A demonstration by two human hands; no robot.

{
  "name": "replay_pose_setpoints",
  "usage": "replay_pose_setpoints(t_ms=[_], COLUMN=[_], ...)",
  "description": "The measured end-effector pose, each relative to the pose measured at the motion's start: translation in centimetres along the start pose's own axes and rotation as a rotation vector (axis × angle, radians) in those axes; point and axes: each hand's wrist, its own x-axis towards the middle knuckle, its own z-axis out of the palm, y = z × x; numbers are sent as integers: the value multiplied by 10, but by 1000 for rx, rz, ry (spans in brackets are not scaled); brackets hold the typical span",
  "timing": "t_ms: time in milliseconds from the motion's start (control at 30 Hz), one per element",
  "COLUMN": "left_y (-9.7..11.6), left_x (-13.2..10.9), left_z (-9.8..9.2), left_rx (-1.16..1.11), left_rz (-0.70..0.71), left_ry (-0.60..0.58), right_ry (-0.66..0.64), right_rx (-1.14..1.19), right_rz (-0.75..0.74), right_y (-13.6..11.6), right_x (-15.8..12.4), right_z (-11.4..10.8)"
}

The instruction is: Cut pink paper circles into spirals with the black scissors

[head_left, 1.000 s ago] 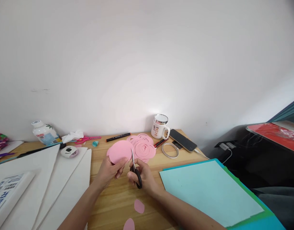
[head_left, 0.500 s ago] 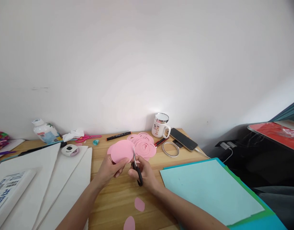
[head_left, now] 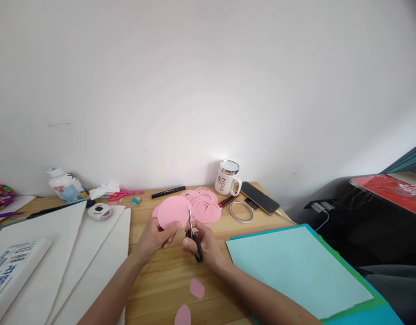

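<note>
A pink paper circle (head_left: 173, 211) is pinched at its lower edge by my left hand (head_left: 157, 236), thumb on top. My right hand (head_left: 205, 246) grips black-handled scissors (head_left: 195, 241), their blades pointing up along the circle's right edge. Whether the blades are cutting into the paper I cannot tell. Behind the hands lies a pile of pink paper rings and cut pieces (head_left: 203, 205). Two small pink paper scraps (head_left: 197, 288) rest on the wooden table nearer to me.
White sheets (head_left: 102, 253) and a boxed pack (head_left: 18, 271) lie left; light blue paper (head_left: 296, 266) lies right. Along the back are a bottle (head_left: 67, 184), pink scissors (head_left: 123, 194), a black marker (head_left: 168, 192), a mug (head_left: 226, 178), a tape ring (head_left: 241, 220) and a phone (head_left: 260, 197).
Hardly anything differs. The paper circle has tilted or shifted very slightly, and the scissors in my right hand have moved a touch to the right.
</note>
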Motion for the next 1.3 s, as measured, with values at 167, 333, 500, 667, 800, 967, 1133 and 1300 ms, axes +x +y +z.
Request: replay_pose_setpoints(t_ms=[167, 333, 500, 667, 800, 967, 1133, 1300], left_y=[-1, 4, 1, -7, -2, 5, 6, 6], left_x=[1, 0, 1, 2, 1, -1, -1, -1], left_z=[0, 2, 3, -1, -1, 1, 1, 1], left_rx=[6, -35, -50, -5, 37, 10, 2, -24], left_rz=[0, 4, -11, -14, 2, -7, -24, -30], left_ry=[4, 17, 58, 23, 5, 30, 24, 23], right_ry=[-3, 5, -10, 5, 0, 1, 0, 12], right_rx=[1, 10, 4, -23, -36, -34, -41, -66], right_rz=[18, 56, 61, -2, -41, -17, 1, -1], right_y=[1, 2, 2, -1, -6, -6, -1, -1], right_x=[0, 0, -1, -1, 0, 0, 1, 1], right_z=[0, 1, 2, 0, -2, -3, -4, -4])
